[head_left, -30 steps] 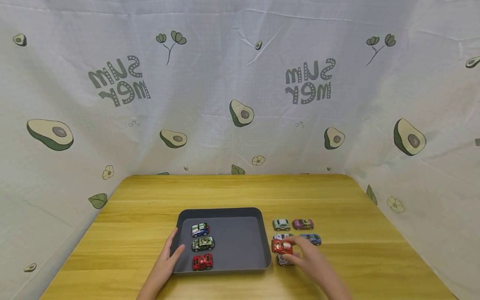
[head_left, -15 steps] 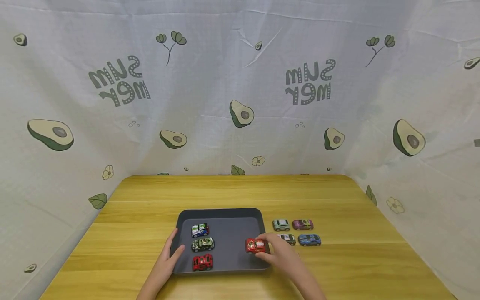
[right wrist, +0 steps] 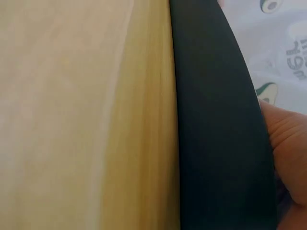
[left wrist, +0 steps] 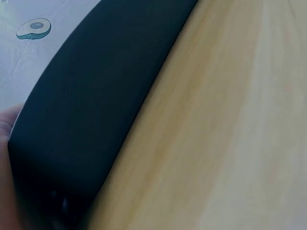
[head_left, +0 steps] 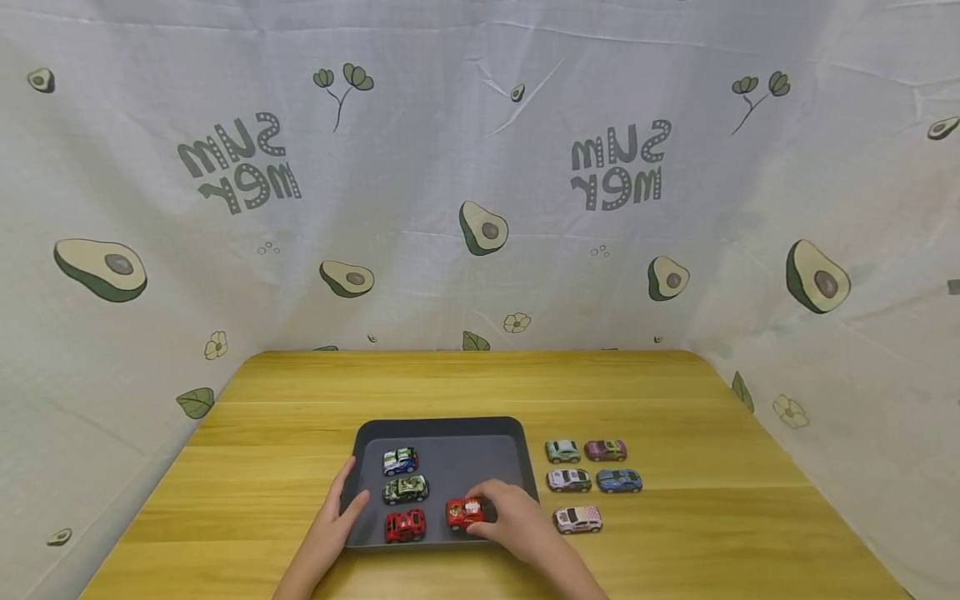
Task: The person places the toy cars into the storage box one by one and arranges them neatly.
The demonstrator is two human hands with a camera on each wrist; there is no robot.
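In the head view my right hand pinches a red toy car between thumb and fingers, low over the front middle of a dark grey tray. The fingers cover the car's right end. My left hand holds the tray's left side, thumb over the rim. Left of the held car, a column has a second red toy car, a camouflage toy car and a white-blue-green toy car. Both wrist views show mostly the tray's dark outer wall, each hand partly visible at the edge.
Right of the tray, on the wooden table, several toy cars stand: mint green, purple, white and black, blue and white-pink. An avocado-print curtain hangs behind the table.
My right hand has carried the red toy car left from the table group, over the tray's right rim, and down toward the front middle of the tray. The left hand has stayed put.
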